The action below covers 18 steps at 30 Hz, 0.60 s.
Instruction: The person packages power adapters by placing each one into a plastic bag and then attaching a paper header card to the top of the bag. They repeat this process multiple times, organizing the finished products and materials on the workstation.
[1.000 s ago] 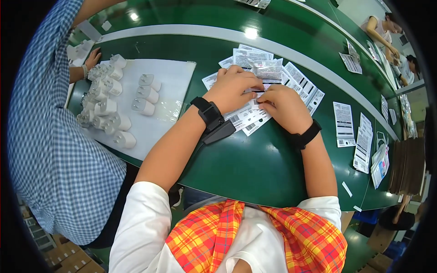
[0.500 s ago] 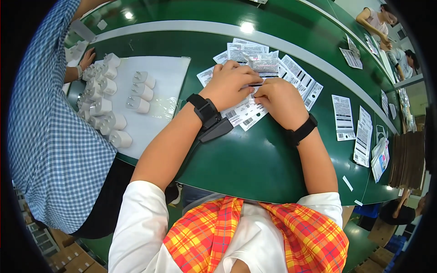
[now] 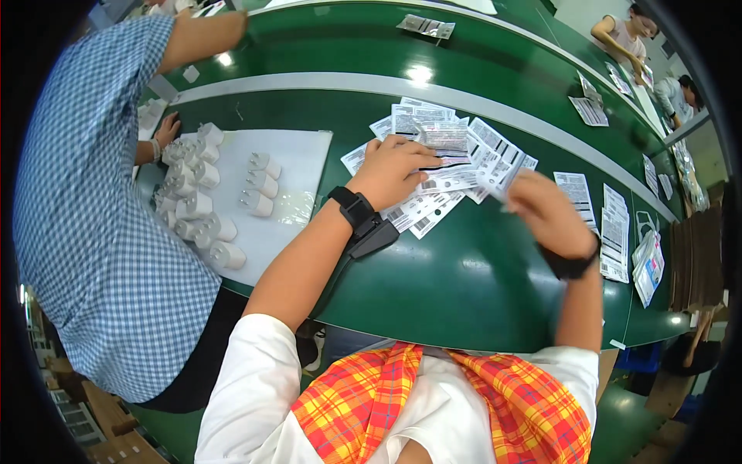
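Note:
My left hand (image 3: 396, 168) rests flat on a spread pile of white printed label strips (image 3: 447, 158) on the green table (image 3: 456, 286), fingers pressing the strips down. My right hand (image 3: 542, 210) is lifted to the right of the pile and pinches one label strip (image 3: 501, 176) between thumb and fingers. Both wrists wear black bands, and a black clip hangs from the left one.
A white sheet (image 3: 297, 166) at left carries several white plug adapters (image 3: 202, 209). A person in a blue checked shirt (image 3: 100, 232) stands close at left, one hand by the adapters. More label sheets (image 3: 614, 232) lie at right. Other people work at the far right.
My right hand has pulled away from the pile to the right, taking one label strip with it. My left hand stays on the pile.

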Available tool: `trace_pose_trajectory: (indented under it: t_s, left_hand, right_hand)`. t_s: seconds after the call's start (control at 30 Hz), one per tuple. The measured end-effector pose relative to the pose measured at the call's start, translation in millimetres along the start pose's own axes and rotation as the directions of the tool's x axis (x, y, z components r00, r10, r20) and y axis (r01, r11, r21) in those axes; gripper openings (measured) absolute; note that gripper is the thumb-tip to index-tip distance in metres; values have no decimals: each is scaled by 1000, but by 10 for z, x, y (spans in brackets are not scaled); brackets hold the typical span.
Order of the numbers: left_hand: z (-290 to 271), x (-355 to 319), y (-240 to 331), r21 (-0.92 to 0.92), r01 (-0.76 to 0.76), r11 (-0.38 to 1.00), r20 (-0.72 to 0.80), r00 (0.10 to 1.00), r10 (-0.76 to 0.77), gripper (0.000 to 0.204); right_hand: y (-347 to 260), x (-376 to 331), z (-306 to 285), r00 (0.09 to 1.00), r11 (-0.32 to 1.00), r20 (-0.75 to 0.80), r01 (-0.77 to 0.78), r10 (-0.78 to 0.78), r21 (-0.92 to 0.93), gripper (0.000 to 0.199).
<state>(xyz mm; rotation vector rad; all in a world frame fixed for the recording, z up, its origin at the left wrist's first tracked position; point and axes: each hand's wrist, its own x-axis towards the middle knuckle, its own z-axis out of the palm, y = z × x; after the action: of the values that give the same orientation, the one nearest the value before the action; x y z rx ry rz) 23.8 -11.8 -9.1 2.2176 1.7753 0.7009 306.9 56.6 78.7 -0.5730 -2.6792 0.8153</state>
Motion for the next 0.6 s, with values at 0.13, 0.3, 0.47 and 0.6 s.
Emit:
trace_pose_trajectory:
  t_s: [0.13,0.3,0.47,0.6]
  left_hand:
    - [-76,-4,104,-36,-52,998,-51,997,50,32]
    - [-111,65,146,-45,14,999,-29,999,-15,33]
    - [-121,151,247,-56,74,996,-76,994,-78,29]
    - [-84,124,221,19,51,999,-80,996,-49,33]
  right_hand:
    - [-223,-1959,-694,695,808,-497,-588,520,24,12]
    - [-117,-4587,-282,253,410,-510,-885,822,221,34]
    - [-72,-4503,10,258,143,-728,-965,635,-218,45]
    - [-571,-1719,-310,610,730,-623,-677,490,-88,38]
